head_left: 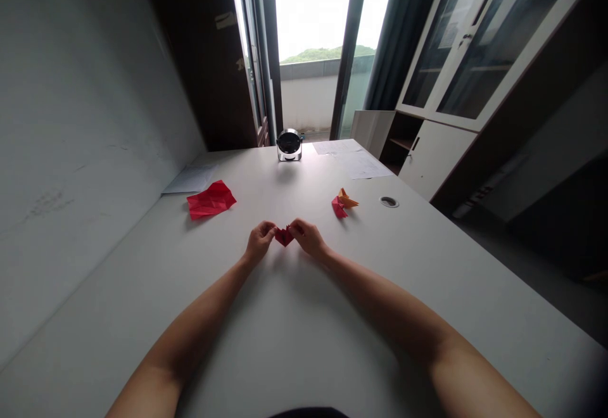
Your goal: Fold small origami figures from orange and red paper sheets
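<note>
Between my two hands is a small piece of folded red paper (pixel 284 237), pointed at the bottom. My left hand (pixel 260 240) pinches its left corner, fingers closed. On the other side my right hand (pixel 308 237) grips the right corner between thumb and fingers. The paper's upper edge is partly hidden by the fingertips. A creased red paper sheet (pixel 211 201) lies on the table beyond my left hand. To the right, farther back, sit a red folded paper piece (pixel 339 207) and an orange folded paper piece (pixel 348 200), touching each other.
The white table (pixel 294 329) runs along a wall on the left. A round black-and-silver device (pixel 289 145) stands at the far edge. White papers (pixel 365 163) lie at the back right, another sheet (pixel 190 179) at the back left. A round hole (pixel 389 202) is near the right edge.
</note>
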A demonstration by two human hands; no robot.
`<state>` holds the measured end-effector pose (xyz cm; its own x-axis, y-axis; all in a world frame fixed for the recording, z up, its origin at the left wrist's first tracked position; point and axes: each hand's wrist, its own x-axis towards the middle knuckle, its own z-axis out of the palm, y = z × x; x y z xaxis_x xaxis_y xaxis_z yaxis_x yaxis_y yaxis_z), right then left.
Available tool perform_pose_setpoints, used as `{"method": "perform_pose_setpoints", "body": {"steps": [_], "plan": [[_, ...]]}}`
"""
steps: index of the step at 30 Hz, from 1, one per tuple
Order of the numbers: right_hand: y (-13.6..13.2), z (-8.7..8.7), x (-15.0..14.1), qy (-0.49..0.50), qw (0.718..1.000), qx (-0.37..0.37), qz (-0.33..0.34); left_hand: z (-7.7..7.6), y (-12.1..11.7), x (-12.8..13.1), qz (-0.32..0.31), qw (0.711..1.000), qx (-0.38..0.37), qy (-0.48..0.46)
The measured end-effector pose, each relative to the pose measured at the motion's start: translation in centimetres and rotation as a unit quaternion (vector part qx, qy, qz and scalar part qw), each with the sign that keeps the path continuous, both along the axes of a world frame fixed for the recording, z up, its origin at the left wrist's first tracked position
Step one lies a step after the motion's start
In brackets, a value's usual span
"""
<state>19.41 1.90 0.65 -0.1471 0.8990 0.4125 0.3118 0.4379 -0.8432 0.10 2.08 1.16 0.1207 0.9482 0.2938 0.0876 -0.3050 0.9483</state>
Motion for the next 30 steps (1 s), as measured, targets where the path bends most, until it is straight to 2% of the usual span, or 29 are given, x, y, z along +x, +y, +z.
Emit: {"method": "perform_pose_setpoints", "body": {"steps": [8,18,24,30], "plan": [[0.20,-0.15,0.16,-0.021,1.000,0.003,-0.020,-0.07,0.55,-0.40,0.064,0.997,-0.007,-0.043],[-0.52,0.44,-0.05,-0.062,0.998,0.024,0.022,0.18,-0.04,-0.04,0.013,1.000,0.000,-0.013],[-0.57,0.62,0.10,-0.105,0.992,0.067,0.021,0.45,-0.04,-0.10,0.020,0.999,-0.013,-0.033],[-0.50,0.52,0.20,-0.105,0.991,0.076,0.025,-0.08,0.57,-0.45,0.047,0.997,-0.021,-0.061]]}}
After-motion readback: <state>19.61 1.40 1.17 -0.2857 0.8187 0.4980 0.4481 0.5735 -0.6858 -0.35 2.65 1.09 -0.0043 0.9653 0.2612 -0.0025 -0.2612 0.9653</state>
